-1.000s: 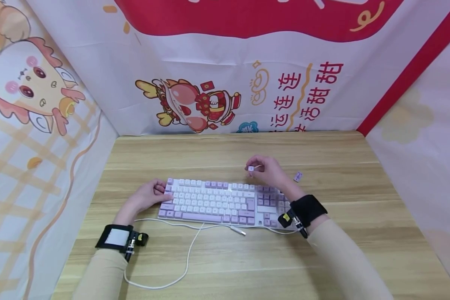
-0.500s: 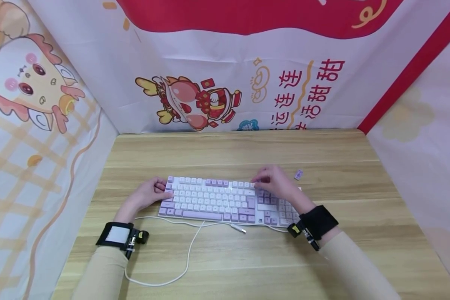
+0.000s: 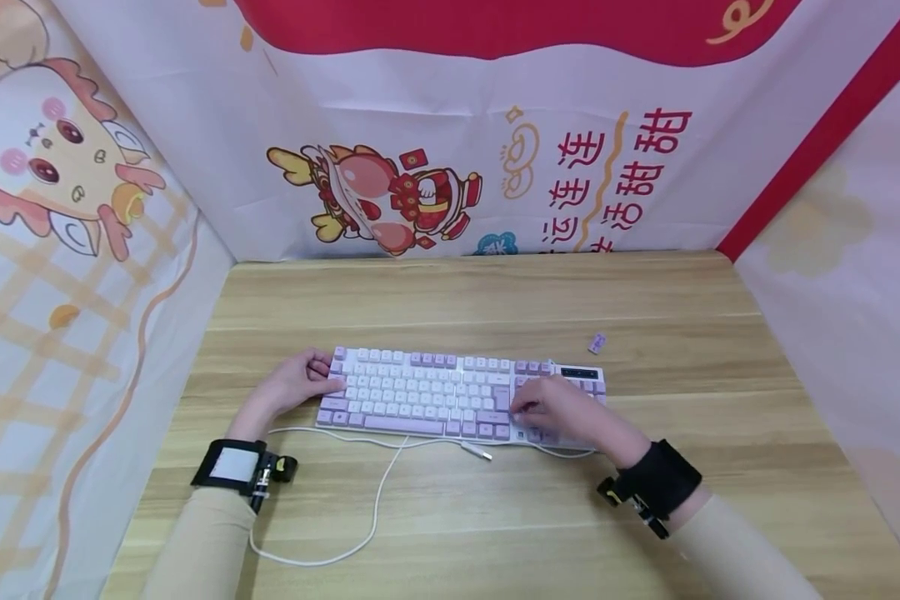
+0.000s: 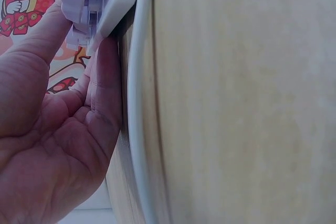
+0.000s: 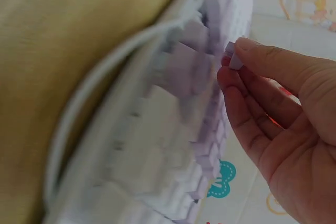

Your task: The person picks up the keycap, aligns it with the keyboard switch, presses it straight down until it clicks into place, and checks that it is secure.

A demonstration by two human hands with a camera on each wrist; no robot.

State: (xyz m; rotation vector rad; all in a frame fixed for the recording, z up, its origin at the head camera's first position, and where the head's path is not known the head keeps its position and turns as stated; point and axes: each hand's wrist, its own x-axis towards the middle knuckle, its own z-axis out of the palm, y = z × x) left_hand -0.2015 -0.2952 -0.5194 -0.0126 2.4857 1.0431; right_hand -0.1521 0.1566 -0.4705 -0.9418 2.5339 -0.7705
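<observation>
A white-and-lilac keyboard (image 3: pixel 412 392) lies on the wooden table. My left hand (image 3: pixel 294 385) grips its left end; the left wrist view has the thumb over the keys and the fingers along the edge and underside. My right hand (image 3: pixel 558 406) is low over the arrow-key area. Between its thumb and fingertips it pinches a small lilac keycap (image 5: pixel 234 61), held just off the keys in the right wrist view. Just left of those fingers, one key position (image 3: pixel 521 434) lacks its cap and shows a dark switch.
A white cable (image 3: pixel 375 517) loops in front of the keyboard, its USB plug (image 3: pixel 476 451) near the front edge. Behind the keyboard's right end lies a small purple patterned piece (image 3: pixel 597 342). Printed cloth (image 3: pixel 412 92) walls the table's back and sides.
My right hand has come with the keycap from behind the keyboard toward me, down to the arrow-key area, uncovering the top right indicator panel. The left hand keeps its grip on the left end.
</observation>
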